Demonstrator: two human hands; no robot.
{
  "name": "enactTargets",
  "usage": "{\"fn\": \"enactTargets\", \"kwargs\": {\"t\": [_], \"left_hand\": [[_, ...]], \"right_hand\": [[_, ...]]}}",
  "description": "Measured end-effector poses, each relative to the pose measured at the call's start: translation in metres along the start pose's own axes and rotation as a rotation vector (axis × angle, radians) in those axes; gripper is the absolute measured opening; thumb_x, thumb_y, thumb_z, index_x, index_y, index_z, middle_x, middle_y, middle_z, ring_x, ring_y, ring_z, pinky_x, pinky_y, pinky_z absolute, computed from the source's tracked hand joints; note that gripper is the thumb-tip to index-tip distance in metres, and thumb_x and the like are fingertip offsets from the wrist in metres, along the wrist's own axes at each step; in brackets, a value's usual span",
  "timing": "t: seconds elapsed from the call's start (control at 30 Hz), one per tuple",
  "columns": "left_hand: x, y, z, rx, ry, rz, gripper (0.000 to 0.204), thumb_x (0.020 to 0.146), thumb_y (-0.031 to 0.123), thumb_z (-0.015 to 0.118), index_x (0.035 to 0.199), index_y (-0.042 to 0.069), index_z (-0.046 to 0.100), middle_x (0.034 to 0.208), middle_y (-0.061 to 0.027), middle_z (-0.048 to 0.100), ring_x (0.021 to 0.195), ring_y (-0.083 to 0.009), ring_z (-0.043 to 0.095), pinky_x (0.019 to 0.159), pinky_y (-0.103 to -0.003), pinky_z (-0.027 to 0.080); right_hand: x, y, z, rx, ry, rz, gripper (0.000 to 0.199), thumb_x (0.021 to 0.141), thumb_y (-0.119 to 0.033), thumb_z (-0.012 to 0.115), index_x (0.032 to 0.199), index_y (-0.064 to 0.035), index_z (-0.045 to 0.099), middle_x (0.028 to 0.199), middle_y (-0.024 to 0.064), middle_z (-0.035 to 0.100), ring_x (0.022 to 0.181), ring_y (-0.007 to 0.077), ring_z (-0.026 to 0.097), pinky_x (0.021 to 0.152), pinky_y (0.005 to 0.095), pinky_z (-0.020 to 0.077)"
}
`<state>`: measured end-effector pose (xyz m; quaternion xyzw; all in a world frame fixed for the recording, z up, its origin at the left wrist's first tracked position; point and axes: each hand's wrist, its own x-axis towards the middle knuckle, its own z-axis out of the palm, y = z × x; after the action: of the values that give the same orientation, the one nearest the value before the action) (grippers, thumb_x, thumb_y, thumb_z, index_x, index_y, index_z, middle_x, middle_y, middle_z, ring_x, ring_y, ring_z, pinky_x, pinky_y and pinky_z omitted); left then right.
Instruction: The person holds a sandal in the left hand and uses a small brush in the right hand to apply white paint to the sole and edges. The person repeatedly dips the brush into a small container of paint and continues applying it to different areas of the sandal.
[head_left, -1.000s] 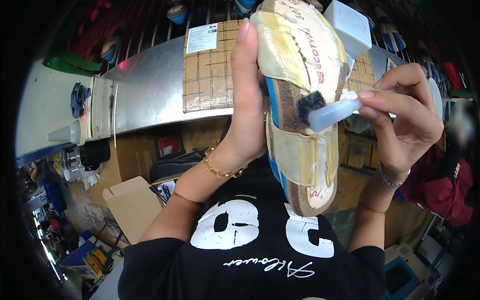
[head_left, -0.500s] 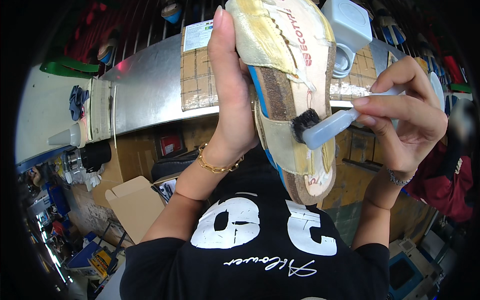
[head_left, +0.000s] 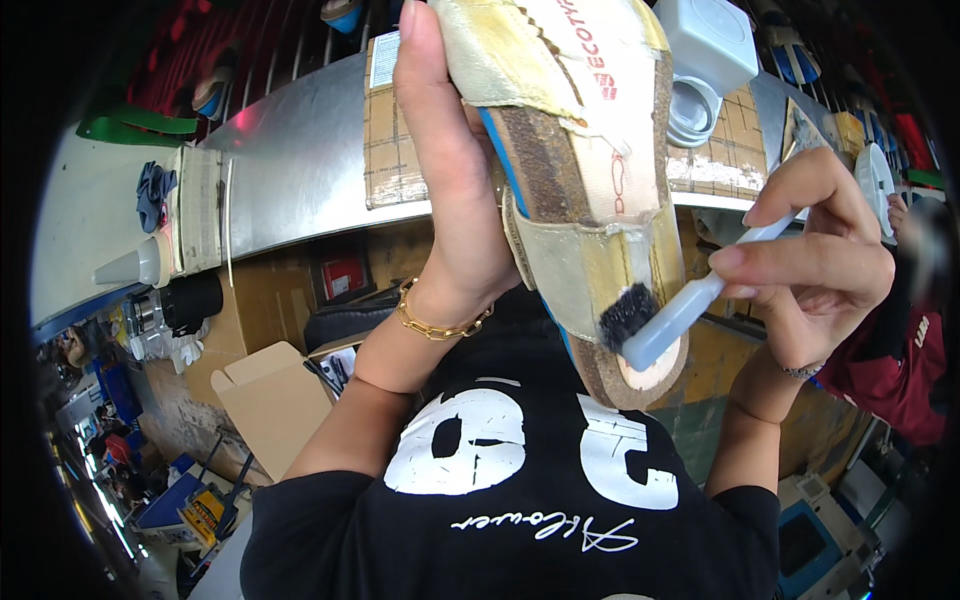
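My left hand (head_left: 455, 170) grips a sandal (head_left: 545, 165) from its left side, thumb pointing up along the edge and the other fingers hidden behind it. The sandal has a brown cork-like sole with a blue edge, a pale printed insole and cream-yellow straps. In my right hand (head_left: 820, 250) is a brush (head_left: 670, 325) with a whitish plastic handle and black bristles, pinched between thumb and fingers. Its bristles touch the lower strap near that strap's bottom edge, close to the sandal's lower end.
A metal bench (head_left: 290, 165) crosses behind the sandal. On it lies flat brown cardboard (head_left: 395, 150) with a white plastic container (head_left: 710, 45) over it. An open carton (head_left: 270, 400) stands lower left. Another person's maroon garment (head_left: 890, 370) shows at the right.
The brush has moved down the sandal, from the upper edge of the lower strap to its bottom edge. My left hand and the sandal have shifted slightly.
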<state>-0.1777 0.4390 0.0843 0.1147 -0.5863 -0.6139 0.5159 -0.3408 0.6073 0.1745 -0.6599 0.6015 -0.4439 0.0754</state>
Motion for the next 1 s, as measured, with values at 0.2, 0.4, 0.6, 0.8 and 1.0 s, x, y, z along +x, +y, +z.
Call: {"fn": "enactTargets", "kwargs": {"t": [0.2,0.4,0.6,0.8,1.0], "left_hand": [[0.003,-0.020,-0.021,0.255,0.020,0.191,0.070,0.104,0.024,0.048,0.159,0.016,0.005,0.156,-0.0126,0.030,0.137,-0.0236,0.043,0.112,-0.041,0.044],[0.011,-0.007,-0.001,0.285,0.268,0.226,0.068,0.106,0.031,0.045,0.159,0.021,0.003,0.155,-0.0138,0.030,0.138,-0.0240,0.042,0.116,-0.042,0.039],[0.026,0.015,0.011,0.006,0.348,0.078,0.076,0.101,0.068,0.020,0.149,0.010,0.026,0.150,-0.0092,0.037,0.135,-0.0194,0.042,0.115,-0.037,0.035],[0.028,0.017,0.015,-0.148,0.522,0.079,0.078,0.102,0.067,0.017,0.137,0.003,0.044,0.137,-0.0084,0.050,0.124,-0.0162,0.050,0.110,-0.032,0.036],[0.028,0.007,0.010,-0.069,0.393,0.100,0.076,0.102,0.067,0.019,0.141,0.005,0.042,0.139,-0.0078,0.050,0.125,-0.0141,0.050,0.111,-0.031,0.037]], "right_hand": [[-0.010,-0.003,-0.009,0.123,-0.018,0.113,0.021,0.065,-0.017,0.083,0.082,-0.0059,0.079,0.083,0.0105,0.059,0.075,0.0176,0.053,0.064,0.0274,0.0350],[-0.027,-0.021,0.027,-0.228,0.403,0.225,0.031,0.058,0.003,0.080,0.087,-0.0073,0.081,0.081,0.0060,0.060,0.069,0.0133,0.055,0.058,0.0234,0.0377],[-0.027,-0.032,0.039,-0.446,0.408,0.113,0.039,0.050,-0.005,0.085,0.087,-0.0172,0.082,0.080,0.0027,0.060,0.070,0.0147,0.054,0.063,0.0264,0.0379],[-0.025,-0.037,0.038,-0.460,0.351,0.065,0.039,0.046,-0.009,0.083,0.084,-0.0194,0.082,0.080,0.0023,0.060,0.070,0.0155,0.054,0.067,0.0291,0.0369],[-0.019,-0.018,0.028,-0.184,0.368,0.135,0.026,0.058,-0.004,0.079,0.083,-0.0074,0.079,0.086,0.0078,0.059,0.078,0.0177,0.053,0.066,0.0283,0.0379]]}}
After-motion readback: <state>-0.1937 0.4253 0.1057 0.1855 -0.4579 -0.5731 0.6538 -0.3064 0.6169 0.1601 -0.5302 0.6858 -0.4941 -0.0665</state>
